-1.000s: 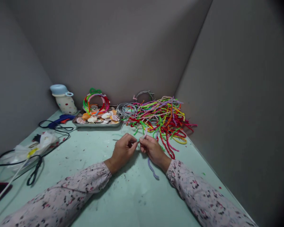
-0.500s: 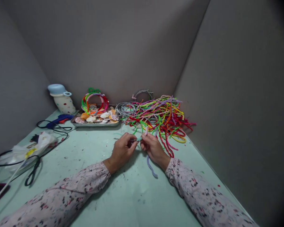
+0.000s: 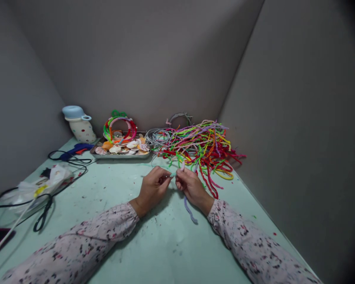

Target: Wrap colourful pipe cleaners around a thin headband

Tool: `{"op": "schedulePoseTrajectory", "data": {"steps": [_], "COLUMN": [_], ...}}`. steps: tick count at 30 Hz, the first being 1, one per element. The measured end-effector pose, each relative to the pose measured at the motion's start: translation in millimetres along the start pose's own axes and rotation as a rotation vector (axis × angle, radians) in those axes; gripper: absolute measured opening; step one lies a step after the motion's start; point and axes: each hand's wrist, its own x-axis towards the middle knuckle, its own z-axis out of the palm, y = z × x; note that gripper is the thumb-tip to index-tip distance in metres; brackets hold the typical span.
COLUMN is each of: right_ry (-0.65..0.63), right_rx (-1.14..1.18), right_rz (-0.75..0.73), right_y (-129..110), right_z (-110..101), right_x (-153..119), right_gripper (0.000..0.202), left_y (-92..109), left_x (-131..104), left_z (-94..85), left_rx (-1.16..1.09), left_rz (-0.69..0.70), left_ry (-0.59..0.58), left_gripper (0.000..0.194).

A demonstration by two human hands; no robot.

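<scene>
Above the middle of the table my left hand [image 3: 154, 186] and my right hand [image 3: 193, 187] face each other, fingertips almost touching. A short stretch of mint-green pipe cleaner [image 3: 173, 174] shows between them, pinched at its left by my left thumb and forefinger. The closed fingers of my right hand grip a lavender pipe cleaner [image 3: 189, 211], whose lower end hangs down in a curve below the palm. A pale pink tip [image 3: 182, 165] sticks up over the right forefinger. How the pieces join is hidden by my fingers.
Beyond my hands lies a heap of colourful pipe cleaners [image 3: 213, 146] beside coiled grey wire [image 3: 158, 136]. A metal tray [image 3: 121, 156] holds shells and wrapped rings [image 3: 120, 128]. At left are a bottle [image 3: 80, 126], a blue tool [image 3: 77, 149], black cables [image 3: 44, 209] and a plastic bag [image 3: 57, 173].
The whole view has shifted slightly. My left fingers have moved a little at the mint-green piece; my right hand keeps its grip.
</scene>
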Motion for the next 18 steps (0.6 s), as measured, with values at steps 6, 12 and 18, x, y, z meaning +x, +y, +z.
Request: {"op": "schedulePoseTrajectory", "data": {"steps": [6,12,18], "right_ry": [0.006,0.006,0.085], "right_rx": [-0.009,0.009,0.016], "right_rz": [-0.004,-0.016,-0.042], "right_y": [-1.1,-0.7,1.4], "right_z": [0.2,-0.9,-2.3], "right_x": [-0.1,-0.4,2.9], "right_gripper": [0.029,0.027,0.027], "left_y": [-0.2,0.9,4.2], "left_x": [-0.8,2.2,2.5], "left_z": [1.4,2.0,0.8], "left_rx": [0.006,0.025,-0.025], "left_rz": [-0.021,-0.083,-0.095], "left_ry": [0.006,0.027,0.097], "left_gripper": [0.003,0.010,0.025]}}
